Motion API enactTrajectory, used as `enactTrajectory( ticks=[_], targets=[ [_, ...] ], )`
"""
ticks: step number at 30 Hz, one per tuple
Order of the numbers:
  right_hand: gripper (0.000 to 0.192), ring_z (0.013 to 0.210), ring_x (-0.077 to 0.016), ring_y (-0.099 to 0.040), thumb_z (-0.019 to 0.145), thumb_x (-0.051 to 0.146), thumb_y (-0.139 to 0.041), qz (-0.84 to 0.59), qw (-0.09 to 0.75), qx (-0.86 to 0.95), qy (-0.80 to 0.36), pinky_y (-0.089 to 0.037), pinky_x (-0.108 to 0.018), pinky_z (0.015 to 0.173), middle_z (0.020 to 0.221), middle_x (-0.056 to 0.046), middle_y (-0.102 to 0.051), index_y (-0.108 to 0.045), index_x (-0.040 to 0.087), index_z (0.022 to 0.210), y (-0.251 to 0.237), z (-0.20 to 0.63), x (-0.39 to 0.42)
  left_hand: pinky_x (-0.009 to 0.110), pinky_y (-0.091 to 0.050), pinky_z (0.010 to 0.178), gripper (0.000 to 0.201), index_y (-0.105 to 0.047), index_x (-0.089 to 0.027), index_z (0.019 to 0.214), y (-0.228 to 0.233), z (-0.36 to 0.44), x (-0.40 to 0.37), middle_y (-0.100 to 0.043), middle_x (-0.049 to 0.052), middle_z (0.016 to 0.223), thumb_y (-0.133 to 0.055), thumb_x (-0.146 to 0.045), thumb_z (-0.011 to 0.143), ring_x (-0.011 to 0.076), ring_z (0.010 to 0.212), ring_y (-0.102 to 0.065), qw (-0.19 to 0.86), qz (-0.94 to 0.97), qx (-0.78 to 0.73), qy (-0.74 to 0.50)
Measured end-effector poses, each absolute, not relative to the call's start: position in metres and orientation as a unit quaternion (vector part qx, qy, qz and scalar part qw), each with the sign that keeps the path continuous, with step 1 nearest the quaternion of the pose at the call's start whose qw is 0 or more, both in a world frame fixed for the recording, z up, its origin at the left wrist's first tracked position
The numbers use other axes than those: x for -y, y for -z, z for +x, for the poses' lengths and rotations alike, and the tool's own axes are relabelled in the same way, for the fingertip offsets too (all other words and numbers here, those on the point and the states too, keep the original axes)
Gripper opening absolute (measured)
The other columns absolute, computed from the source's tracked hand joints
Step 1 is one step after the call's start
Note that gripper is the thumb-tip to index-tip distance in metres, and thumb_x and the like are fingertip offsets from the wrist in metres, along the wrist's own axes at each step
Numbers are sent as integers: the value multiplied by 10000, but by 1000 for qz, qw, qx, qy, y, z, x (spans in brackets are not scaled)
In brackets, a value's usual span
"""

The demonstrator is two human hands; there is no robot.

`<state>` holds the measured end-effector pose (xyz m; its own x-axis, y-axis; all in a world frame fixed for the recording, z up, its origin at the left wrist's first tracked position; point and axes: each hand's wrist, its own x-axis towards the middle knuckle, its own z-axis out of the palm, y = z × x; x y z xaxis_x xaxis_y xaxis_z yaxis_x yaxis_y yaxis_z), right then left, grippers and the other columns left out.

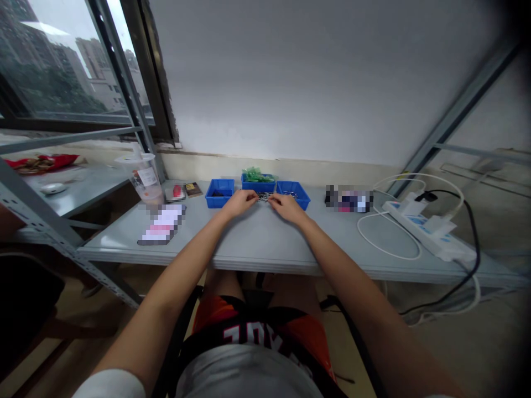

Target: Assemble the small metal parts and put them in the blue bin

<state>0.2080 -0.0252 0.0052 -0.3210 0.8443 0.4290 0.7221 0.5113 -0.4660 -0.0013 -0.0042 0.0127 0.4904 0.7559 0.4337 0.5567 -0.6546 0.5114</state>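
Small metal pieces (264, 196): a dark, glinting little cluster is seen on the table (265, 243), just in front of the middle blue bin (258, 183) and between the two hands; what exactly the pieces are cannot be told at this size.
Handling: judged light and stiff, probably slick and easily scattered, since thin metal bits tend to snag on each other; nothing fragile is suggested.
Where to hold: a fingertip pinch at the end of a single piece is judged best, so that it can be drawn clear of the cluster.
Left hand (239, 202): laid palm down on the table, fingers curled in toward the cluster; the tips are seen meeting the pieces, but whether one is pinched cannot be told.
Right hand (285, 205): mirrored on the other side, knuckles up, fingertips closed toward the same cluster; a firm grip cannot be confirmed either.
Arms: both forearms are stretched well forward, converging in a narrow V, wrists low over the table.
Bins: a left blue bin (219, 192) with dark contents and a right blue bin (293, 193) flank the middle one, which is topped with green bits (256, 174).
Nearby: a plastic cup (143, 176) and a power strip (429, 234) are set well apart from the hands.
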Motion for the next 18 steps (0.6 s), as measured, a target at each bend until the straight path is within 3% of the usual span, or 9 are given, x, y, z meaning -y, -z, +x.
enactTrajectory(
  ticks=[9, 18],
  targets=[
    [255, 620, -147, -564, 921, 293, -482, -469, 360, 803, -75, -388, -250, 649, 676, -20, -657, -695, 167, 981, -7, 205, 29, 272, -408, 693, 231, -733, -129, 905, -8, -2, 0, -683, 59, 762, -543, -244, 844, 155, 682, -556, 147, 871, -381, -273],
    [247, 623, -148, -560, 901, 284, -510, -474, 373, 795, -62, -384, -254, 653, 708, -34, -677, -708, 168, 992, -5, 206, 26, 267, -410, 682, 222, -724, -126, 885, -10, -2, 2, -684, 59, 771, -549, -259, 853, 154, 692, -559, 145, 859, -390, -299]
  ],
)
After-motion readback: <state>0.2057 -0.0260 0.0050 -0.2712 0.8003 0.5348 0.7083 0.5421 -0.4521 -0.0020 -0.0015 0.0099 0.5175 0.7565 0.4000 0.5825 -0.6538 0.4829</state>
